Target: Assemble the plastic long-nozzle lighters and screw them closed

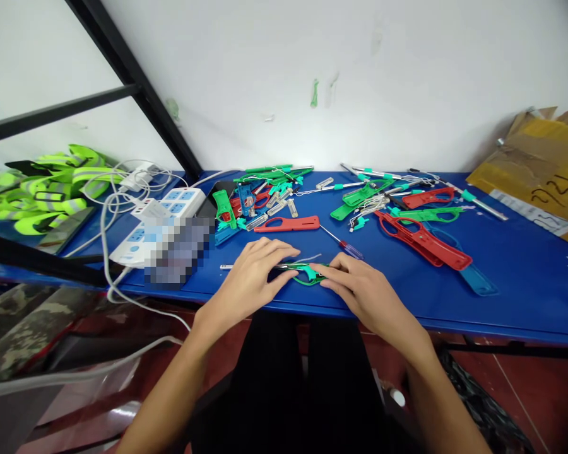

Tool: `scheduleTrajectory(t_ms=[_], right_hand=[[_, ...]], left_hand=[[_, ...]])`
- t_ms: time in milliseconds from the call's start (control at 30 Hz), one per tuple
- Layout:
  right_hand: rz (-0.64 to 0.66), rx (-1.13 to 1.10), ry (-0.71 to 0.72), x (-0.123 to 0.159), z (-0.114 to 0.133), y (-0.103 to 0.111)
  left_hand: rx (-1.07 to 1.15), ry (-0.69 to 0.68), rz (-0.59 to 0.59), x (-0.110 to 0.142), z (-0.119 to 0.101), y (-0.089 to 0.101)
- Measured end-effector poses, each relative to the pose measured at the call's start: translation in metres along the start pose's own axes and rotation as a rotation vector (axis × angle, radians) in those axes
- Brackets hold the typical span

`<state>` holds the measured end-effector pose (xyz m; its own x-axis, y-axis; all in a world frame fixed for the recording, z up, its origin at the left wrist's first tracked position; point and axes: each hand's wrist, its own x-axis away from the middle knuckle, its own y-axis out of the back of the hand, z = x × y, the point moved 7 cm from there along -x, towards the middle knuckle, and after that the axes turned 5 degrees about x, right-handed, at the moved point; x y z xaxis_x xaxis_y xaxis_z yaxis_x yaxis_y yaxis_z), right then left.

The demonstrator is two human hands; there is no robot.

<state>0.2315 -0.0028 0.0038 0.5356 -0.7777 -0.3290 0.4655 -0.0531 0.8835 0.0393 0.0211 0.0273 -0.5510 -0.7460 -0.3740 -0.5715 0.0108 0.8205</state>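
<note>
A green long-reach lighter body (303, 281) lies low at the front edge of the blue table, with a turquoise trigger piece (308, 272) and a thin wire in it. Its metal tube (227, 267) sticks out to the left, beyond my left hand (250, 277). Thumb and fingers of that hand close around the tube end of the body. My right hand (360, 284) pinches the other end, and its fingertips cover part of the shell. Just behind my hands lie a screwdriver (350, 250) with a purple handle and a red lighter shell half (293, 224).
Lighter parts fill the table's back: clear fuel tanks (291, 207), metal tubes, green shells (357, 198) and red shells (421, 239). A power strip (170, 217) with white cables stands left, near yellow reflective straps (52, 189). At right is a cardboard box (539, 180).
</note>
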Motion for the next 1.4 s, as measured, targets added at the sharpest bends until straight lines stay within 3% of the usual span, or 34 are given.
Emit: scheduleTrajectory(t_ms=[133,300,567,700,1167,1400], right_hand=[[-0.001,-0.007,-0.012,0.0,-0.001,0.001],[0.011,0.059,-0.02,-0.002,0.001,-0.001],[0.034,0.216,0.001,-0.004,0.007,-0.005],[0.053,0.192,0.017,-0.004,0.008,-0.004],[0.05,0.151,0.022,-0.003,0.008,-0.004],[0.057,0.15,0.012,-0.002,0.008,-0.003]], left_hand=[[-0.098,-0.005,0.113,-0.008,-0.002,0.005],[-0.191,-0.058,0.166,-0.018,-0.01,0.002],[-0.173,0.024,0.132,-0.019,-0.006,-0.002],[-0.13,0.085,0.132,-0.021,-0.002,-0.003],[0.033,0.115,0.089,-0.015,0.006,-0.009],[0.019,0.139,0.095,-0.019,0.011,0.001]])
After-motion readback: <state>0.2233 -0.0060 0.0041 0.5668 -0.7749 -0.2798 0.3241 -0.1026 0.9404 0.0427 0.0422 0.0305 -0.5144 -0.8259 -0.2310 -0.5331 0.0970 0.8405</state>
